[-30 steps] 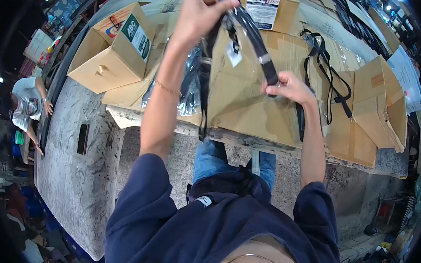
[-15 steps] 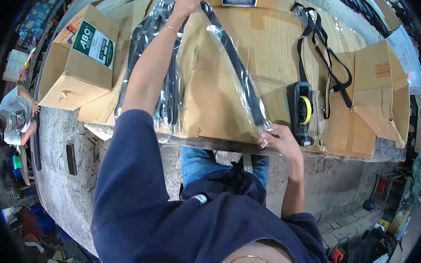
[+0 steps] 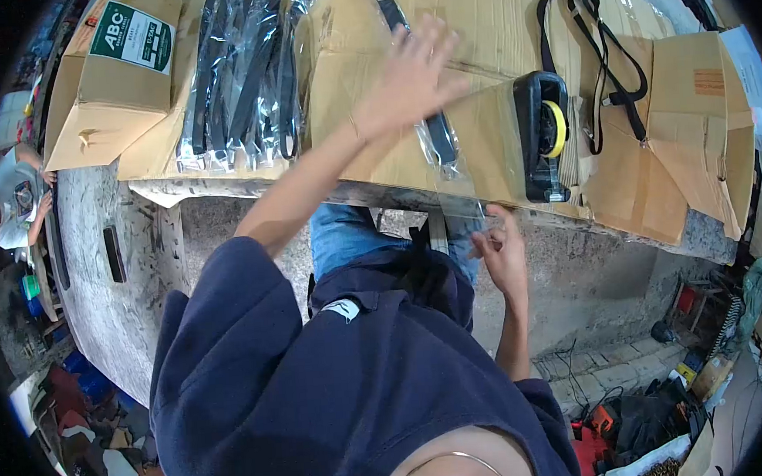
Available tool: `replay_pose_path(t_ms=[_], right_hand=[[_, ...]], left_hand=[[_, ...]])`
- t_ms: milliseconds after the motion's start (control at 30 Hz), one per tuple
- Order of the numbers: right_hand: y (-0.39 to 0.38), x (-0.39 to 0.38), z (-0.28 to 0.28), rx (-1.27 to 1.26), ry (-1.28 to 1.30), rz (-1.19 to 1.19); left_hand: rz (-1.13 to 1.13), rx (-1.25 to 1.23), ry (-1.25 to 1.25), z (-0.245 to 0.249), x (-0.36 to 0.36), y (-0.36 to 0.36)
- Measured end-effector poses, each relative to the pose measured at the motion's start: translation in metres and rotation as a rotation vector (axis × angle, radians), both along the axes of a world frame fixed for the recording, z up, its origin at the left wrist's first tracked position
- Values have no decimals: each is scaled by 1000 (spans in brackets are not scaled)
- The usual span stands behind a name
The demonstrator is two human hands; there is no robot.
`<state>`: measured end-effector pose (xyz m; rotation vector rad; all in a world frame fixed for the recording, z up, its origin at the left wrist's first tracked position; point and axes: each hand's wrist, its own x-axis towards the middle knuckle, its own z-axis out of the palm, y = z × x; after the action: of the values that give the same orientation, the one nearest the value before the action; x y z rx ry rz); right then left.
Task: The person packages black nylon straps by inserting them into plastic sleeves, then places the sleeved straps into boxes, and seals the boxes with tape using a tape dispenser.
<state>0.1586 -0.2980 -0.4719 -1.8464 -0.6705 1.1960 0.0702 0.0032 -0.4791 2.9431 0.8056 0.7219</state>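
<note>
My left hand, smeared a little by motion, is spread flat over a black strap in a long clear plastic bag. It lies across the cardboard-covered table. At the near edge my right hand pinches the loose end of that plastic bag, which hangs past the edge. Several more bagged black straps lie side by side to the left. Just right of the bag stands a black tape dispenser with a yellow-cored roll.
A loose black strap with clips lies beyond the dispenser, near an open cardboard box at right. Another carton with a green label stands at left. A phone-like dark object lies on the grey table, where another person stands.
My left hand has come back from the bag's far end to its middle and opened. The strap bag has slid toward me, its end now over the edge. The view has shifted.
</note>
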Motion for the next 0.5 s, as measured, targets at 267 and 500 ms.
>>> replay_pose_path(t_ms=[267,500], right_hand=[[-53,-2,-12,140,94,86],[25,22,54,361,256,215]], left_hand=[[-228,-139,-30,-9,-7,-86],[-478,-909,-522,3,-71,-121]])
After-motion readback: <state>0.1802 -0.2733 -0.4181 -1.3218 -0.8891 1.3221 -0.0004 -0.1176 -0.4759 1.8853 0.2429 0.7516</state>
